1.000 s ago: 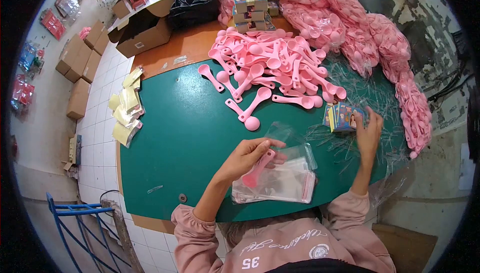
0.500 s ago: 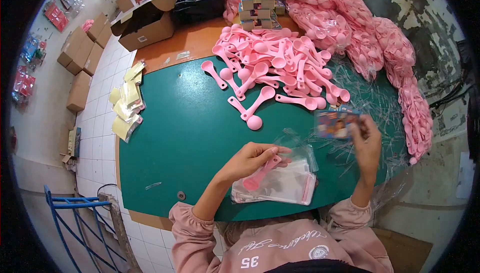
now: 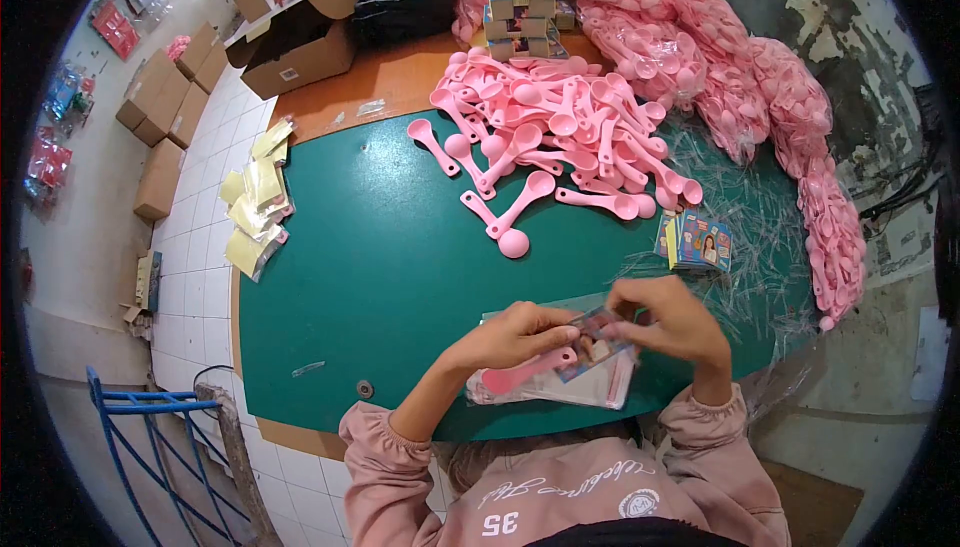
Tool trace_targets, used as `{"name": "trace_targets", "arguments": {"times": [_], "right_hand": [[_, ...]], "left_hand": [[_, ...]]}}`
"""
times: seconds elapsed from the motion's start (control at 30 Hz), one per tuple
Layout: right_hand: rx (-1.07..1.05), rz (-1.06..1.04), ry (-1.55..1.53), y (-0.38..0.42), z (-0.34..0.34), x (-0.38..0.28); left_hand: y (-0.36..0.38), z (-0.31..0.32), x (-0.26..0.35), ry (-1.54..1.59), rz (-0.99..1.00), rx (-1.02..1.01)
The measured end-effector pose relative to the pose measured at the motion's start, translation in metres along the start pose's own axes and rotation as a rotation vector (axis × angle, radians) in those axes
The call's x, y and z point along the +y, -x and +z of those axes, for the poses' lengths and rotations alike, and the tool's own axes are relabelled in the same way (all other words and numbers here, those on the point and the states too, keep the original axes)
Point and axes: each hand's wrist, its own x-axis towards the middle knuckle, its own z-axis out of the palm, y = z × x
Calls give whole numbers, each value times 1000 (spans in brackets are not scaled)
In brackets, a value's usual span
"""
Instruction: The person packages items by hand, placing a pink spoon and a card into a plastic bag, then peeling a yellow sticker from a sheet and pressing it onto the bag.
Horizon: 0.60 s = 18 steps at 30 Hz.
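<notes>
**Card and spoon meet at the mouth of a clear bag**

The pink spoon [image 3: 525, 372] lies slanted in the left hand [image 3: 515, 335], its bowl toward the person's body, the fingers closed around its handle together with a clear bag [image 3: 590, 387] from the small stack below. The right hand [image 3: 665, 319] has its fingers pinched shut on a printed card [image 3: 597, 325], held right against the spoon's handle end, just above the near edge of the tabletop [image 3: 370, 257].

The spoon looks like light, stiff plastic, easy to hold by the handle. The card is thin and would bend; its edges seem the safest grip. The bag film looks slippery and limp, best pinched near its opening.

Further out, a stack of the same cards [image 3: 697, 241] sits to the right, among a litter of clear strips [image 3: 760, 217]. Beyond lies a heap of loose pink spoons [image 3: 560, 132], and bagged ones [image 3: 740, 87] pile along the far right. Yellow packets [image 3: 255, 207] lie on the floor at left.
</notes>
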Motion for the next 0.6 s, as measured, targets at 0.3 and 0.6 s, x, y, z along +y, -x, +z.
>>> {"name": "trace_targets", "arguments": {"times": [0.3, 0.6], "right_hand": [[60, -70, -222, -12, 25, 28], [245, 73, -436, 8, 4, 17]], "left_hand": [[9, -1, 24, -210, -123, 154], [33, -35, 37, 188, -136, 114]]}}
